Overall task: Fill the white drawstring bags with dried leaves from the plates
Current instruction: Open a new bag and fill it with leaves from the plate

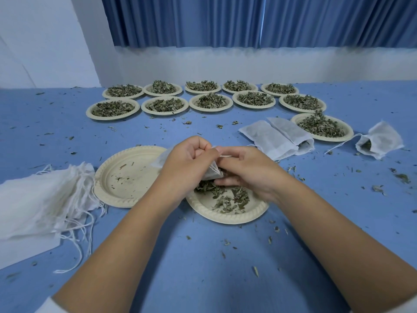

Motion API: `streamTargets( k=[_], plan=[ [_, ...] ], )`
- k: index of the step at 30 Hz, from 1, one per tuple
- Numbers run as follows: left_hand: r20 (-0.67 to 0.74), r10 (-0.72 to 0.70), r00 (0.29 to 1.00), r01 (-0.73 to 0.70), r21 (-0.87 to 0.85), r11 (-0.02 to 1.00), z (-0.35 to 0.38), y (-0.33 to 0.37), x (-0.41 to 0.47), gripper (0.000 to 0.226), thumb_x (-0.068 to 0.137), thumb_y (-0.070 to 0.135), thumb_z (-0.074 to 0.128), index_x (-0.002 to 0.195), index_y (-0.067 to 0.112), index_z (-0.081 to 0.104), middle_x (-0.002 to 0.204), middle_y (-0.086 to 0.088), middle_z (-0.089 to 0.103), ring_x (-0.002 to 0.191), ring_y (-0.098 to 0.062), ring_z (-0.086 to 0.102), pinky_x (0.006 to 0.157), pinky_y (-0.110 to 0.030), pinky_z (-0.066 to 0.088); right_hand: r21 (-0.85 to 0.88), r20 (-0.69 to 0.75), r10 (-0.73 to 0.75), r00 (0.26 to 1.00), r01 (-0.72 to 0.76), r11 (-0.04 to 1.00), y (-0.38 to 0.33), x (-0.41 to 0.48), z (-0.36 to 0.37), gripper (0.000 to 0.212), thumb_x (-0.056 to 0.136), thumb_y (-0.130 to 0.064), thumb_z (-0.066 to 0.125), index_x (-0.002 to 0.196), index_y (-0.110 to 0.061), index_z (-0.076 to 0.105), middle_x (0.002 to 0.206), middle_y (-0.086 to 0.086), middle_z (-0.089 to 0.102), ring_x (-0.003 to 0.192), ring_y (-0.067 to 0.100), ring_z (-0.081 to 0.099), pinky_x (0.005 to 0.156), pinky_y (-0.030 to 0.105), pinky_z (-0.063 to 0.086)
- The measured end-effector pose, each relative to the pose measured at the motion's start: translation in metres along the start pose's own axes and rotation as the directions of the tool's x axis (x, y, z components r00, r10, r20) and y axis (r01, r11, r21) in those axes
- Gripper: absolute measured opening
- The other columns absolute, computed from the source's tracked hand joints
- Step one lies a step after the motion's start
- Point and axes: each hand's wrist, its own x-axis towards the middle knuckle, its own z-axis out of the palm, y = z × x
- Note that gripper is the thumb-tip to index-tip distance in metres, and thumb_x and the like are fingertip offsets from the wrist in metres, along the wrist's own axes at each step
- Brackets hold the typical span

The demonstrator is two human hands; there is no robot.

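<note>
Standing next to this table (203, 267) watching someone stuff tea-bag style pouches. Both hands are together over the near plate (225, 220). The left hand (187, 163) has its fingers curled round the mouth of a white drawstring bag (211, 175), and the right hand (243, 170) pinches the top edge opposite. I can't tell if it's got fabric or the string. The bag hangs between them just above the dried leaves (228, 199) left on that plate.

My guess is that the bag weighs next to nothing: thin, floppy mesh that collapses unless you hold the rim open. So grab it at the hem on two sides, not the body. The leaves look brittle and crumbly, and bits are scattered all over the cloth.

Filled bags (277, 138) lie to the right beside another full plate (325, 139). There's an emptied plate (126, 177) and a pile of unused bags (40, 199) on the left, and two rows of loaded plates (211, 110) at the back. Plenty to go, I'd say.
</note>
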Motion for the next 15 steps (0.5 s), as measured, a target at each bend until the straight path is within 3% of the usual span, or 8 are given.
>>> streamTargets(
  k=[2, 5, 7, 11, 13, 15],
  plan=[
    [0.007, 0.008, 1.0, -0.008, -0.007, 1.0, 0.0006, 0.0003, -0.0004, 0.016, 0.094, 0.019, 0.062, 0.081, 0.01, 0.056, 0.061, -0.01, 0.046, 0.047, -0.014, 0.038, 0.053, -0.019, 0.038, 0.002, -0.009, -0.053, 0.999, 0.053, 0.999, -0.0006, -0.0015, 0.0009, 0.009, 0.089, -0.009, 0.068, 0.095, -0.011, 0.074, 0.087, 0.006, 0.076, 0.078, 0.016, 0.074, 0.066, 0.019, 0.057],
    [0.019, 0.018, 1.0, -0.018, 0.015, 1.0, 0.0033, -0.0001, -0.0011, 0.018, 0.094, 0.021, 0.063, 0.083, 0.008, 0.056, 0.072, -0.016, 0.05, 0.065, -0.026, 0.039, 0.065, -0.035, 0.036, -0.077, -0.082, -0.158, 0.984, 0.151, 0.985, -0.0009, -0.0027, 0.0009, 0.011, 0.085, -0.005, 0.071, 0.08, -0.015, 0.073, 0.071, 0.0, 0.074, 0.06, 0.009, 0.068, 0.056, 0.016, 0.053],
    [0.042, 0.025, 0.999, -0.027, 0.046, 0.999, 0.0055, -0.0014, -0.0018, 0.019, 0.093, 0.02, 0.063, 0.082, 0.007, 0.056, 0.067, -0.015, 0.049, 0.063, -0.024, 0.041, 0.065, -0.034, 0.036, -0.158, -0.114, -0.194, 0.974, 0.175, 0.972, 0.0002, -0.0021, 0.0008, 0.015, 0.083, 0.001, 0.07, 0.077, -0.013, 0.069, 0.066, -0.002, 0.07, 0.059, 0.009, 0.065, 0.056, 0.018, 0.051],
    [0.111, 0.058, 0.992, -0.073, 0.14, 0.987, 0.0095, -0.0036, -0.0056, 0.026, 0.093, 0.022, 0.065, 0.081, 0.002, 0.054, 0.057, -0.01, 0.04, 0.049, -0.012, 0.033, 0.051, -0.018, 0.032, -0.352, -0.185, -0.245, 0.952, 0.169, 0.921, 0.0029, -0.0006, 0.0057, 0.02, 0.077, 0.007, 0.067, 0.076, -0.012, 0.064, 0.065, -0.002, 0.061, 0.06, 0.008, 0.054, 0.058, 0.02, 0.046],
    [0.086, 0.059, 0.994, -0.072, 0.148, 0.986, 0.0094, -0.0034, -0.0054, 0.025, 0.093, 0.022, 0.064, 0.08, 0.004, 0.054, 0.055, -0.009, 0.041, 0.047, -0.009, 0.033, 0.048, -0.016, 0.03, -0.344, -0.21, -0.246, 0.946, 0.164, 0.925, 0.0035, -0.0011, 0.0066, 0.017, 0.079, 0.006, 0.066, 0.078, -0.011, 0.066, 0.066, -0.001, 0.061, 0.058, 0.007, 0.054, 0.057, 0.02, 0.047],
    [0.03, 0.064, 0.998, -0.067, 0.137, 0.988, 0.0079, -0.0033, -0.0033, 0.024, 0.094, 0.024, 0.063, 0.08, 0.007, 0.054, 0.057, -0.019, 0.046, 0.052, -0.012, 0.042, 0.054, -0.025, 0.04, -0.246, -0.195, -0.195, 0.961, 0.145, 0.958, 0.0013, -0.0013, 0.0047, 0.005, 0.086, -0.005, 0.069, 0.085, -0.009, 0.071, 0.072, 0.001, 0.068, 0.063, 0.008, 0.062, 0.061, 0.02, 0.052]
  ],
)
